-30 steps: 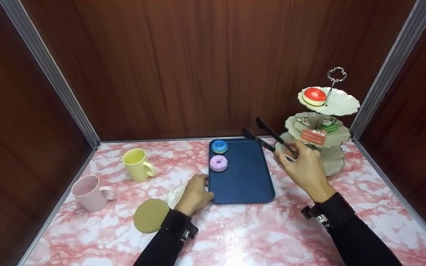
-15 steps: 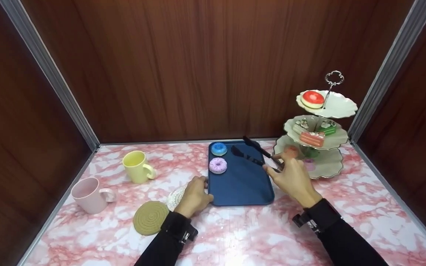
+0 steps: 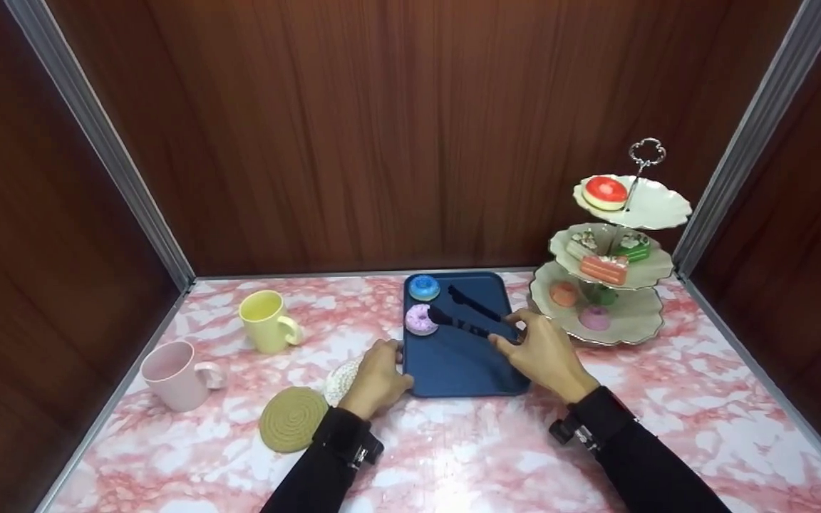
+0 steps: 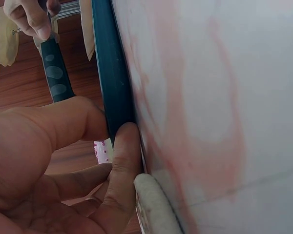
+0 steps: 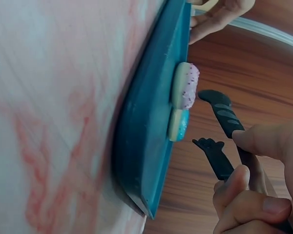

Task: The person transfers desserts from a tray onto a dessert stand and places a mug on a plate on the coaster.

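Observation:
My left hand (image 3: 380, 379) grips the left edge of the blue tray (image 3: 464, 363), thumb and fingers on its rim in the left wrist view. On the tray's left side lie a blue donut (image 3: 424, 288) and, nearer me, a lilac sprinkled donut (image 3: 419, 320). With my right hand (image 3: 544, 353) I hold black tongs (image 3: 480, 307) by their arms, spread apart above the tray. One tong tip overlaps the lilac donut in the head view; in the right wrist view both tips (image 5: 216, 97) stand off from the donuts, with nothing between them.
A three-tier stand (image 3: 635, 313) with several toy cakes and donuts is at the right. To the left are a yellow mug (image 3: 262, 324), a pink mug (image 3: 174, 377), an olive coaster (image 3: 293, 419) and a white coaster (image 3: 339, 381) partly behind my left hand.
My right hand has moved left and down with the tongs, from beside the stand to over the tray, uncovering the stand's bottom plate. My left hand has stayed on the tray.

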A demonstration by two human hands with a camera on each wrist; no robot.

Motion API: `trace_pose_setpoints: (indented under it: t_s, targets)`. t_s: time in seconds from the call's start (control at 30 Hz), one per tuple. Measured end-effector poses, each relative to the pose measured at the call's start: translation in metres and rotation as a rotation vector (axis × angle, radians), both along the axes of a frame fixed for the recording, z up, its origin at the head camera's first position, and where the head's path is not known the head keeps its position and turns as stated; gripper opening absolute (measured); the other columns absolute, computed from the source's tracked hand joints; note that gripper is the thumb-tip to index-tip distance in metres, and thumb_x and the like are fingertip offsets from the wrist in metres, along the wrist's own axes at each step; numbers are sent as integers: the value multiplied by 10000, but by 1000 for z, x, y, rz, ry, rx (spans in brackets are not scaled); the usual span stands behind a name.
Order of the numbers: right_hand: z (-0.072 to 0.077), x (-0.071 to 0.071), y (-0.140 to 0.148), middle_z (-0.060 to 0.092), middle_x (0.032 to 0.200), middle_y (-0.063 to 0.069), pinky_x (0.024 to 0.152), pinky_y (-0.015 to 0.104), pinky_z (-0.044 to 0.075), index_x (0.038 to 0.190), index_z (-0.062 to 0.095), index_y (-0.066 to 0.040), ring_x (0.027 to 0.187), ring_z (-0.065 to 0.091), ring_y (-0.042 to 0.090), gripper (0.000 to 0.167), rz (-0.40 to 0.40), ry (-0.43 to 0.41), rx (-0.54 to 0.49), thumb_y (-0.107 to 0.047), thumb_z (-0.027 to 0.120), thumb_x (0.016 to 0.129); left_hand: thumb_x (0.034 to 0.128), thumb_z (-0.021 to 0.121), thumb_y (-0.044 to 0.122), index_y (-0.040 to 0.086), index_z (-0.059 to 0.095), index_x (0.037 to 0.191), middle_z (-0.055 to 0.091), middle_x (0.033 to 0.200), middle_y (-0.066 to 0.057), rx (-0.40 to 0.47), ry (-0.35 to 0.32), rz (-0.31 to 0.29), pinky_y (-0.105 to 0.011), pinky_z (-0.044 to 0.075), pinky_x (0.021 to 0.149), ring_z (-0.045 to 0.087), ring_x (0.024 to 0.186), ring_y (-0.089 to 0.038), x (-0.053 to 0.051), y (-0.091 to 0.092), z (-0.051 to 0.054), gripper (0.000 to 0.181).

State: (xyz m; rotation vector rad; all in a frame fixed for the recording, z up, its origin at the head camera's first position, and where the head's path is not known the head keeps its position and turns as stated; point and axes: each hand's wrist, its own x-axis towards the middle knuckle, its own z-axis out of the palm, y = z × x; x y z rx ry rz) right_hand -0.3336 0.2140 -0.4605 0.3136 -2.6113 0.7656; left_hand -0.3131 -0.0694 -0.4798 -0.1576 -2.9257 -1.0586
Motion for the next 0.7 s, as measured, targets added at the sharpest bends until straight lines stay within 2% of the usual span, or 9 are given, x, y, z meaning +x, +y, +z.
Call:
trace_pose_setpoints:
  t_s: [0.2, 0.57, 0.7]
  targets:
    - [-3, -2, -2, 538, 568, -95, 515, 269, 388, 1021, 646, -203, 508, 506, 71, 481, 17, -6, 10, -579, 662, 722, 634, 686, 123, 38, 544, 1230, 572, 997, -57, -26, 53, -13, -327, 443, 853, 519, 908, -177, 0, 0, -1, 618]
    - [-5, 1, -9, 501, 511, -92, 487, 281, 362, 1039, 650, -207, 437, 459, 72, 507, 42, -61, 14, -592, 666, 710, 645, 694, 117, 44, 526, 1247, 554, 1034, -54, -14, 14, -4, -323, 446, 878, 511, 920, -167, 1, 0, 0, 629]
    - [-6, 1, -12, 590, 604, -93, 497, 278, 373, 1041, 646, -206, 458, 477, 72, 505, 47, -60, 38, -585, 670, 709, 654, 691, 124, 57, 526, 1248, 553, 1037, -50, -16, 7, -1, -325, 446, 873, 508, 918, -166, 1, 0, 0, 620]
